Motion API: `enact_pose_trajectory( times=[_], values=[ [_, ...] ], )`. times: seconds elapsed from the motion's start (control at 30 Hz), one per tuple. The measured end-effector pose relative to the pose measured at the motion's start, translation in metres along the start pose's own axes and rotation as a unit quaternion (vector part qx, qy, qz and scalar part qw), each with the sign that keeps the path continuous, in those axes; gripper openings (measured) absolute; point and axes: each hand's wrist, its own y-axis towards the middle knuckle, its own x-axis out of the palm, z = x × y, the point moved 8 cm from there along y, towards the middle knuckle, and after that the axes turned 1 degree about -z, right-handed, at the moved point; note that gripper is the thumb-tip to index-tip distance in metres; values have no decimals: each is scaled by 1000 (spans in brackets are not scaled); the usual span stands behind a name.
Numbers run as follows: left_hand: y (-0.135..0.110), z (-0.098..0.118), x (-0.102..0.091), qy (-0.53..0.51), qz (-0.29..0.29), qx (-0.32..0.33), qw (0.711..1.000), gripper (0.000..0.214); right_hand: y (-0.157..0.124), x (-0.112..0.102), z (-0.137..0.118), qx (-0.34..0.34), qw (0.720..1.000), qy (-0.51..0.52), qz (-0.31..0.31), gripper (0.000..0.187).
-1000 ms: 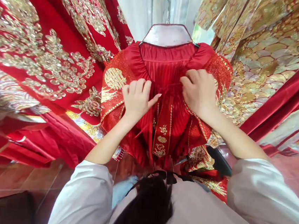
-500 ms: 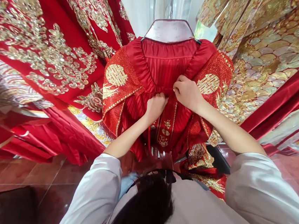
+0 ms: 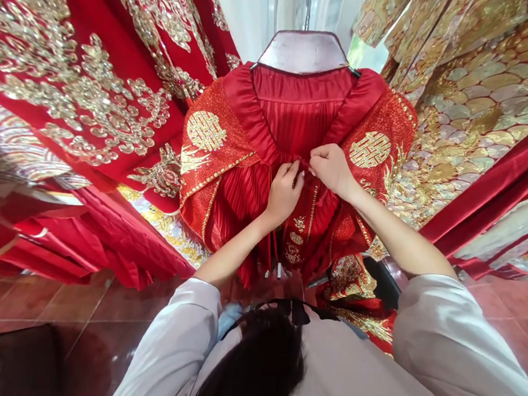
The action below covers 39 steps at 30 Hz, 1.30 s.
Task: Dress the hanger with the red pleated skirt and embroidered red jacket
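Note:
A red pleated skirt [image 3: 238, 198] with gold embroidery hangs before me, its gathered waistband folded into a V over a hanger. The hanger has a broad whitish top piece [image 3: 305, 52], and metal clips grip the waistband at both ends. My left hand [image 3: 287, 194] is closed at the middle of the band, fingertips pinching the red fabric there. Close beside it, my right hand [image 3: 331, 169] pinches the same band with thumb and bent forefinger. Glittering orange-red panels with round gold emblems [image 3: 206, 131] drape at both sides. Fine detail between the fingertips is too small to make out.
Red garments with beaded silver-gold patterns [image 3: 100, 101] hang at the left. Gold scale-patterned garments [image 3: 484, 88] hang at the right, near a dark red velvet piece [image 3: 493, 189]. A dark object [image 3: 6, 357] lies on the reddish tiled floor [image 3: 108, 307].
My left hand has moved up and right, nearer to my right hand, with its fingers more extended. My right hand has dropped slightly. The view has shifted a little.

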Motion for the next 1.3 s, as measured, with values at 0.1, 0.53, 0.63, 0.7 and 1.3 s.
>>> enact_pose_trajectory(
  times=[0.1,0.53,0.63,0.7,1.3],
  values=[
    [6,6,-3,-42,-3,-23,999,11,-3,4,-3,-18,999,31,-6,26],
    [45,44,-33,-243,-230,-316,888,46,-5,-42,-60,-86,993,58,-50,10],
    [87,69,-97,-42,-150,-156,975,46,-3,-85,-76,-105,994,38,12,6],
    [106,82,-138,67,-59,-32,995,49,1,-111,-70,-101,993,28,58,7],
    [114,97,-126,202,81,156,963,11,32,-24,-70,-144,940,174,-255,36]
  ],
)
